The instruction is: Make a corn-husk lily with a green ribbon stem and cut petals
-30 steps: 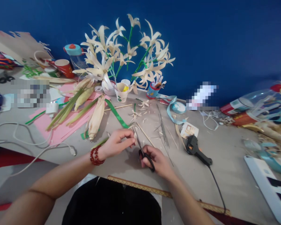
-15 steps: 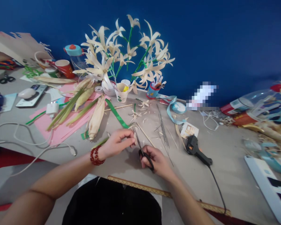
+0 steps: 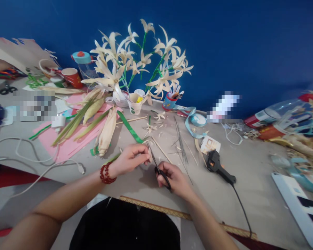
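Observation:
My right hand [image 3: 172, 178] grips black-handled scissors [image 3: 165, 177], their blades pointing up and left toward my other hand. In a pinch, my left hand [image 3: 133, 158] holds a small pale piece of corn husk [image 3: 150, 155] right beside the blades. Whether the blades touch the husk piece I cannot tell. A green ribbon strip [image 3: 130, 127] runs across the table just beyond my left fingers. Close by lie a thin stick [image 3: 161, 149], small husk flowers [image 3: 150, 128] and several thin wires [image 3: 181, 142]. To the left rests a dried corn husk [image 3: 106, 133].
Husk flowers [image 3: 143, 59] on green stems stand in paper cups [image 3: 135, 104] at the back. A glue gun [image 3: 219, 166] with its cord lies right, near a blue ribbon roll [image 3: 198, 119]. Pink paper [image 3: 50, 140], a charger [image 3: 58, 122] and white cables [image 3: 45, 170] lie left.
The view has shifted very slightly. Both hands, the scissors and the husk piece stay almost where they were.

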A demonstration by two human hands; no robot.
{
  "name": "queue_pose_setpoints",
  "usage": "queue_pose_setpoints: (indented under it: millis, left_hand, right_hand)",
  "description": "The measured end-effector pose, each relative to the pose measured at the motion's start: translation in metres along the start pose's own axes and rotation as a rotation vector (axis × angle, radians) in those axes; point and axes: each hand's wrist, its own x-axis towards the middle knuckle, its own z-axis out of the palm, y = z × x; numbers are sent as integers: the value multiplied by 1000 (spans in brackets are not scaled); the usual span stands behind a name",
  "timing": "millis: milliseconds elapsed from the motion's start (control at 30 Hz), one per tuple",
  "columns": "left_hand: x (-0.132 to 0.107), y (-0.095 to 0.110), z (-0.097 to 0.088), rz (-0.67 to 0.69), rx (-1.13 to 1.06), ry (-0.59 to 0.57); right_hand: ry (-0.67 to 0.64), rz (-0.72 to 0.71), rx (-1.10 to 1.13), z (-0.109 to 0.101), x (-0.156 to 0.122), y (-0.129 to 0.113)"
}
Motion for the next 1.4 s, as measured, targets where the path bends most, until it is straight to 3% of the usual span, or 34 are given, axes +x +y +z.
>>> queue_pose_setpoints:
  millis: [333,467,600,800,1033,1133,1233,1400]
  left_hand:
    - [0,-1,0,-28,-45,-20]
    - [0,1,0,-7,-30,-54]
    - [1,4,1,22,54,-158]
    - [1,2,13,132,186,-307]
    - [2,-3,18,97,222,-275]
    - [2,-1,16,36,145,-202]
    - [0,-3,18,-43,-98,-121]
    - [-3,-10,32,-145,-404,-98]
  right_hand:
    - [34,-10,-58,0,0,0]
    - [122,-33,-35,0,0,-3]
    - [236,-145,56,1,2,-7]
    - [254,-199,111,5,1,-9]
    - [239,-170,71,4,0,-5]
    - [230,-168,75,4,0,-6]
    - [221,-176,96,5,0,-7]
    - [346,-230,143,6,1,-7]
